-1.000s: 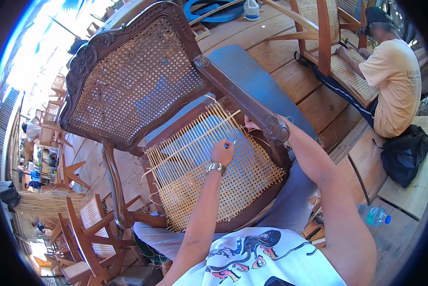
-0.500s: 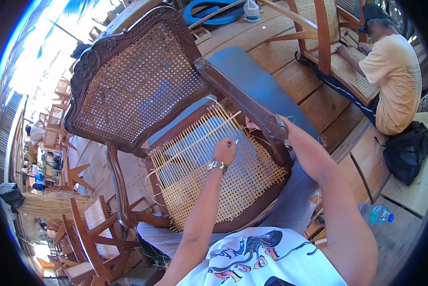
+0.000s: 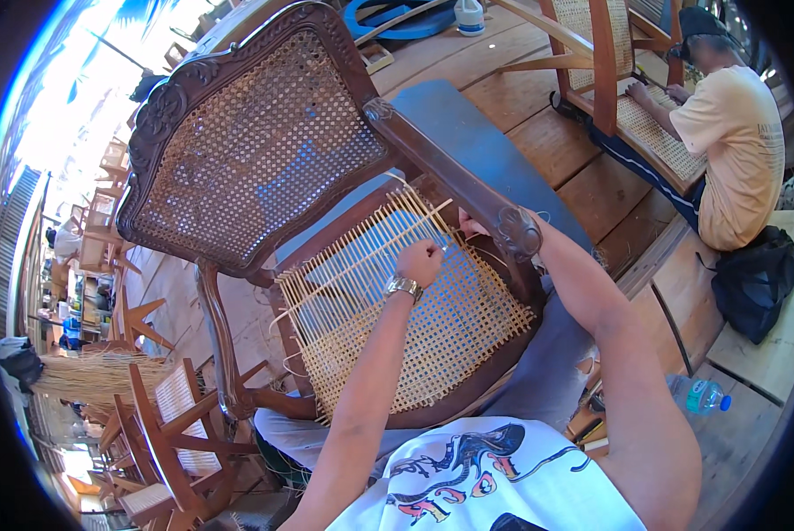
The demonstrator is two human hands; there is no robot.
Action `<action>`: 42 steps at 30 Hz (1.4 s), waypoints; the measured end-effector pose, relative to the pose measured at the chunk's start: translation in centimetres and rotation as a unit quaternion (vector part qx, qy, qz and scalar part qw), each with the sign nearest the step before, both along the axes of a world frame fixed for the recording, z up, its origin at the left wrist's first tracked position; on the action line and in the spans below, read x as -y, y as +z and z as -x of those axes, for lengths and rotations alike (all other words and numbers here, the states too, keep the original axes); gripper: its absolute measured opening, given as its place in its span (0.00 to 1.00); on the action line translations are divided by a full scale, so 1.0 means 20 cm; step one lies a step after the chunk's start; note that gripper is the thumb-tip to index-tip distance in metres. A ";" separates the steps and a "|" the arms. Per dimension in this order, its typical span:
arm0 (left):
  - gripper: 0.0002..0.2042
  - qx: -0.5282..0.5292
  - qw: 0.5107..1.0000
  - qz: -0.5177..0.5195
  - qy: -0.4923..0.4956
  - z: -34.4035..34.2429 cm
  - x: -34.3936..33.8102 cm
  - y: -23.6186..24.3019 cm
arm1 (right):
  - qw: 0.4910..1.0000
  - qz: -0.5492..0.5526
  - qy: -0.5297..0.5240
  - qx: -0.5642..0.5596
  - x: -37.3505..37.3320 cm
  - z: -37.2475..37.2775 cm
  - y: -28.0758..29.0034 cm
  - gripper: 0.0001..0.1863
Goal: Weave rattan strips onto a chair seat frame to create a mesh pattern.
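A dark carved wooden armchair (image 3: 388, 119) leans in front of me, with a caned back (image 3: 237, 159). Across its seat frame stretches a half-woven cane seat (image 3: 414, 345): the near part is a close mesh, the far part mostly parallel strands. A flat cane-coloured strip (image 3: 361, 261) lies crosswise through those strands. Over the weave, my left hand (image 3: 420, 264) is closed, a thin pale strand end showing at its fingertips. At the seat's right edge, my right hand (image 3: 473, 223) has bent fingers, partly hidden behind the chair's arm; what they grip cannot be made out.
At the far right a person (image 3: 733, 150) sits working on another caned chair (image 3: 605, 80). A blue board (image 3: 494, 168) lies beyond my chair. A plastic bottle (image 3: 702, 396) and black bag (image 3: 755, 283) are on the right. More chairs (image 3: 176, 434) and a fibre bundle (image 3: 96, 379) stand left.
My left hand has shifted slightly away from me over the weave, nearer my right hand. The right hand stays by the seat's right edge. The view has tilted a little.
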State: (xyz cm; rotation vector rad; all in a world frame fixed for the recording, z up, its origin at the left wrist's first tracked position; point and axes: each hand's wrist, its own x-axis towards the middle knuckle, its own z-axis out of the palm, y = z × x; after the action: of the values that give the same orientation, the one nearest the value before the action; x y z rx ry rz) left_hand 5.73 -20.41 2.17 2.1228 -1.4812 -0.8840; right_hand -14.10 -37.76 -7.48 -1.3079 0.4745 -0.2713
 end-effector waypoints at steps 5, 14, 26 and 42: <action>0.10 -0.049 0.998 0.028 0.008 -0.03 -0.05 -0.01 | 0.991 0.055 -0.101 -0.061 -0.09 -0.03 0.15 0.05; 0.09 -0.117 0.992 0.004 0.051 0.01 -0.07 0.06 | 0.992 -0.037 -0.100 -0.074 -0.12 0.01 0.30 0.05; 0.08 0.138 0.983 0.005 -0.117 -0.01 0.15 0.10 | 0.994 -0.010 -0.093 -0.063 -0.11 0.03 0.25 0.04; 0.10 0.051 0.979 -0.040 -0.192 -0.08 0.23 0.17 | 0.966 0.248 -0.071 -0.007 -0.14 0.04 0.43 0.11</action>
State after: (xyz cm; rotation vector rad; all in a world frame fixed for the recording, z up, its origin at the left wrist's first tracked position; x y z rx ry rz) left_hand 7.29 -25.09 5.49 1.9970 -1.9830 -0.9904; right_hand -14.81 -35.00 1.21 -1.7659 0.5336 -0.5261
